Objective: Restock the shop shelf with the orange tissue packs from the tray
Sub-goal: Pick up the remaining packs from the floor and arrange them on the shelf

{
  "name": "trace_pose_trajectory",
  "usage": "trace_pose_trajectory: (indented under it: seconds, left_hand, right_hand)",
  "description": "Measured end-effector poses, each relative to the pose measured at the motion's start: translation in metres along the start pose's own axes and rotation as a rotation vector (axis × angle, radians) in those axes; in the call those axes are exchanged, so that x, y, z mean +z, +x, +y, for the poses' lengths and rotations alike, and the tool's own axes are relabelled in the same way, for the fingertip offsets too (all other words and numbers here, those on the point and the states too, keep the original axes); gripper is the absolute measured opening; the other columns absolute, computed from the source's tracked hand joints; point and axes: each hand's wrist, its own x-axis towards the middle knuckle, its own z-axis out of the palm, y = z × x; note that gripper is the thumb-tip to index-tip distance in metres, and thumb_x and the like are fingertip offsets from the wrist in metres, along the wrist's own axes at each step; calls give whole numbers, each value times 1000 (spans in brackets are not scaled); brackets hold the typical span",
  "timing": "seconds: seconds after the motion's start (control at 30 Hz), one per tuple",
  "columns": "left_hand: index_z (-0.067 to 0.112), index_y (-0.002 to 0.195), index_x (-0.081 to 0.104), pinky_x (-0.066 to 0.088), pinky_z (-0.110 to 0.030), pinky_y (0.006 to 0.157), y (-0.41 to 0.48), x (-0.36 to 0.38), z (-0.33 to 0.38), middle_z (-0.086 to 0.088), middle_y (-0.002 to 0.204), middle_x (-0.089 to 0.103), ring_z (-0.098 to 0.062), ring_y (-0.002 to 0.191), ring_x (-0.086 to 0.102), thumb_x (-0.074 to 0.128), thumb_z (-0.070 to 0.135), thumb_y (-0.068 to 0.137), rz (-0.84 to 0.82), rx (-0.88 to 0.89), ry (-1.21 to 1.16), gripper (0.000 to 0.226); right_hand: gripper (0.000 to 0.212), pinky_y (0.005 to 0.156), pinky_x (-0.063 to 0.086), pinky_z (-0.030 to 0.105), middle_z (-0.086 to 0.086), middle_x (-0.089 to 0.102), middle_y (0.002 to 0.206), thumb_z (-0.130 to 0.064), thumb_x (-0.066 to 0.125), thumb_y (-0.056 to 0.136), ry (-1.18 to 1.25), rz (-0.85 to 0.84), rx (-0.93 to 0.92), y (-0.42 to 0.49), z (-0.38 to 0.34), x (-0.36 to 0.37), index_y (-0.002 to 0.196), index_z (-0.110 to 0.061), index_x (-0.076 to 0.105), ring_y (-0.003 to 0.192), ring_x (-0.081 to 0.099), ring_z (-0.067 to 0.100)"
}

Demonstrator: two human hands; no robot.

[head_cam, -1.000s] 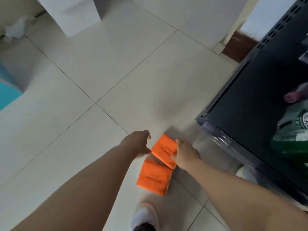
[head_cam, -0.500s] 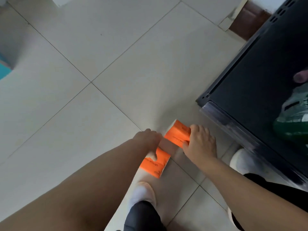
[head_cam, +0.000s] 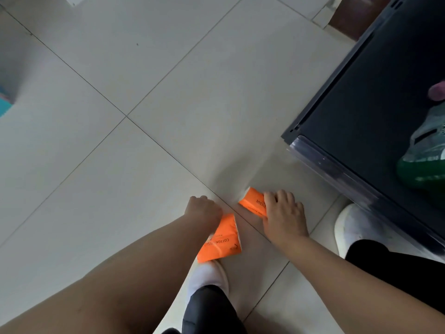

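Two orange tissue packs are low over the pale tiled floor in front of me. My left hand [head_cam: 204, 210] grips the nearer orange pack [head_cam: 221, 242] by its upper end, and the pack hangs tilted above my shoe. My right hand [head_cam: 284, 213] curls its fingers over the right end of the farther orange pack [head_cam: 252, 204]. The dark shop shelf [head_cam: 356, 112] stands at the right, its front edge close to my right hand. No tray is in view.
My white shoes [head_cam: 209, 276] stand on the floor tiles [head_cam: 168, 104], one under the nearer pack and one by the shelf's foot. A green and white packet [head_cam: 426, 153] lies on the shelf at the right edge. Something blue shows at the far left.
Both hands have closed on the packs, which lay flat on the floor before. The nearer pack has tipped up in my left hand, and the view has dropped closer to the floor.
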Motion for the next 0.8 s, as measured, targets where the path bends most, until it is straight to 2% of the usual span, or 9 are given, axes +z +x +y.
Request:
trace_pose_trajectory:
  seconds: [0.1, 0.2, 0.3, 0.53, 0.63, 0.8]
  left_hand:
    - [19, 111, 60, 43, -30, 71, 0, -4, 3, 0, 108, 59, -23, 107, 55, 75, 26, 70, -104, 4, -79, 44]
    - [13, 113, 51, 44, -30, 65, -8, -19, 3, -1, 93, 54, -24, 93, 59, 76, 29, 70, -150, 5, -207, 52]
    - [12, 116, 41, 43, -30, 65, -20, -36, -5, -1, 93, 53, -24, 86, 55, 74, 33, 70, -106, 13, -270, 61]
    - [19, 113, 53, 49, -32, 77, -78, -84, -47, -1, 100, 59, -22, 96, 57, 69, 41, 73, -3, 11, -219, 48]
    - [20, 107, 53, 49, -32, 78, -117, -116, -71, 3, 90, 55, -20, 91, 56, 70, 41, 71, 120, -64, -186, 45]
    - [20, 114, 50, 42, -30, 71, -196, -168, -76, 2, 96, 55, -20, 90, 53, 73, 39, 73, 486, -125, -426, 50]
  right_hand:
    - [40, 84, 41, 35, 4, 49, 113, -38, 58, 86, 78, -58, -72, -1, 9, -2, 120, -22, 45, 108, 47, 24]
    - [43, 87, 40, 36, 4, 48, 118, -38, 55, 87, 121, -76, -41, -10, 15, -9, 126, -23, 44, 113, 45, 24]
    - [44, 89, 39, 36, 2, 48, 120, -42, 55, 88, 151, -86, 14, -26, 18, -18, 127, -24, 44, 115, 44, 23]
    - [43, 91, 38, 35, 2, 47, 121, -41, 53, 90, 194, 13, 38, -51, 24, -73, 126, -22, 42, 114, 43, 22]
    - [43, 92, 39, 37, 3, 49, 121, -40, 55, 89, 227, 139, 32, -62, 26, -111, 126, -20, 44, 114, 45, 23]
    - [47, 93, 39, 40, 1, 51, 123, -38, 57, 89, 208, 331, 41, -94, 26, -180, 130, -22, 41, 115, 46, 23]
